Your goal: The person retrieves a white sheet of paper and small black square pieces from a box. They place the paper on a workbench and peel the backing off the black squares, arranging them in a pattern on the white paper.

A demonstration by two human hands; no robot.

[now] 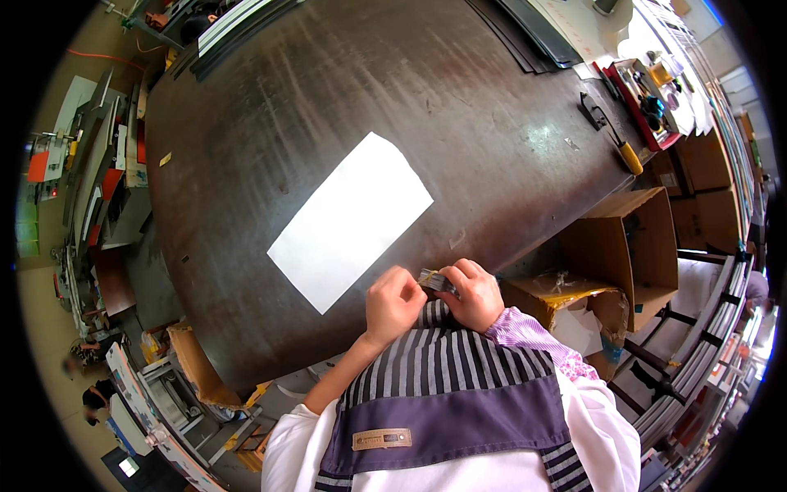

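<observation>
Close to my body, at the near edge of the dark table, my right hand [473,297] grips a small bundle of thin pale strips [432,280]. A yellowish band seems to run around the bundle's left end. My left hand [395,305] is closed in a pinch right beside that end. What lies between its fingertips is too small to make out. Beyond my hands a white sheet of paper [352,221] lies flat and slanted on the table [270,123].
Yellow-handled cutters [611,135] lie at the table's right edge, beside a red tray of supplies [643,102]. Dark flat sheets [533,37] rest at the far right. Open cardboard boxes [652,254] stand right of me, and another box [201,369] sits lower left.
</observation>
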